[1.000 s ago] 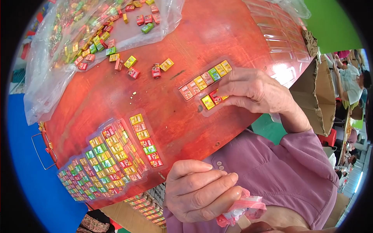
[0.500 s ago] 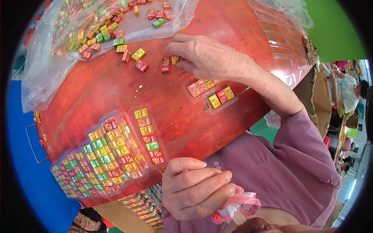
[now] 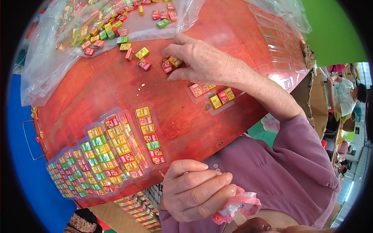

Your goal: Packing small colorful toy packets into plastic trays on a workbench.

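My right hand (image 3: 208, 62) reaches over the red table, its thumb and fingers spread around a small red box (image 3: 166, 66) and a small yellow box (image 3: 175, 61). The two boxes touch; whether the fingers press on them is partly hidden. Below my right wrist lie two clear plastic trays, partly filled with small boxes; the nearer tray (image 3: 218, 110) shows three. My left hand (image 3: 198, 190) is held close to my chest, fingers curled on a crumpled pink-and-white bag-like thing (image 3: 239, 206). More loose boxes, such as a red one (image 3: 144, 64) and a yellow one (image 3: 142, 53), lie left of my right hand.
A clear plastic bag (image 3: 46, 77) at the far left spills many small boxes. Filled trays (image 3: 112, 151) overlap along the near left edge. Clear trays (image 3: 281, 42) lie at the far right. A cardboard box (image 3: 320, 97) stands beyond the right edge; people work farther off.
My right thumb has moved out from behind and now spreads apart from the fingers. The red box has tilted, and more of the yellow box shows. My left hand stays put.
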`<control>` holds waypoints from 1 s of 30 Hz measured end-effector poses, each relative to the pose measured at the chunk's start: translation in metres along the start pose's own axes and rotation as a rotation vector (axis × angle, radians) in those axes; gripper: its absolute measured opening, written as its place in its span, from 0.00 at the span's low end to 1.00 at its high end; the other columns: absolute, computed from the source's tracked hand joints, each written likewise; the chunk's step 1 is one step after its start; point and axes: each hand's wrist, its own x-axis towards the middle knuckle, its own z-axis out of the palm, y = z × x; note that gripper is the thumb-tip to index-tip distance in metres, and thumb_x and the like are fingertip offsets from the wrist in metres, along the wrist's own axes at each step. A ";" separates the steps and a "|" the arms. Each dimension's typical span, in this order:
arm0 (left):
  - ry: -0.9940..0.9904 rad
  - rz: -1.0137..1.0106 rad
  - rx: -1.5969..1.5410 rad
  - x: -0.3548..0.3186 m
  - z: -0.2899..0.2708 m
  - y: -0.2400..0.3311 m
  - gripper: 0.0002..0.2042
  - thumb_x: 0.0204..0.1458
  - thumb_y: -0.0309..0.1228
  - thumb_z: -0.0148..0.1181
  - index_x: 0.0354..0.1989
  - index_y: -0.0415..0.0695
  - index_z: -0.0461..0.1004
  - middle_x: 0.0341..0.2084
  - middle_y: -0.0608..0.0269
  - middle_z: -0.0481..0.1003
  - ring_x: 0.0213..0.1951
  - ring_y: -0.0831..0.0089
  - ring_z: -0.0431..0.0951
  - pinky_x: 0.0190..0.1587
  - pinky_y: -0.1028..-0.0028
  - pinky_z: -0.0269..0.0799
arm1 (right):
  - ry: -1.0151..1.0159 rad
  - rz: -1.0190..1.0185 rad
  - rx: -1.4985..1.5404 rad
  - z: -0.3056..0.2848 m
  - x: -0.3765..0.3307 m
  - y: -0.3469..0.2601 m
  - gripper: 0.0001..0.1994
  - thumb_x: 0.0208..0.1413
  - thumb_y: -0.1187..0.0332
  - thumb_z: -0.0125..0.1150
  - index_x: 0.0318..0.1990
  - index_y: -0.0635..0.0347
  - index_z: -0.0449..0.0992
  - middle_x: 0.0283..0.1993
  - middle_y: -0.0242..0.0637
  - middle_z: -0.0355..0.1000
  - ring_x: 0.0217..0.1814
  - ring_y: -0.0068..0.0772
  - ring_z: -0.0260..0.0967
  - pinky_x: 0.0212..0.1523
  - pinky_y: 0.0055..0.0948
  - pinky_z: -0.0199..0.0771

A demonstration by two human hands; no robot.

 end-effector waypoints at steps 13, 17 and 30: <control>0.050 0.000 0.000 -0.005 -0.005 0.001 0.09 0.53 0.35 0.67 0.41 0.48 0.80 0.34 0.69 0.82 0.31 0.80 0.78 0.36 0.77 0.71 | -0.087 -0.096 -0.049 0.001 0.008 -0.001 0.15 0.55 0.69 0.67 0.49 0.61 0.74 0.43 0.46 0.67 0.43 0.50 0.73 0.42 0.42 0.73; 0.048 0.008 -0.007 -0.006 -0.008 0.000 0.09 0.52 0.33 0.67 0.41 0.46 0.80 0.34 0.67 0.82 0.30 0.79 0.79 0.34 0.77 0.71 | -0.065 -0.117 -0.045 0.005 0.014 -0.002 0.15 0.56 0.68 0.66 0.49 0.62 0.72 0.44 0.46 0.67 0.44 0.52 0.72 0.43 0.43 0.73; 0.062 -0.029 0.025 -0.013 -0.012 -0.001 0.08 0.53 0.39 0.67 0.33 0.50 0.77 0.31 0.70 0.81 0.28 0.79 0.78 0.33 0.74 0.67 | -0.057 -0.187 -0.093 0.005 0.031 -0.002 0.17 0.57 0.67 0.66 0.51 0.63 0.72 0.46 0.47 0.67 0.46 0.53 0.71 0.45 0.43 0.72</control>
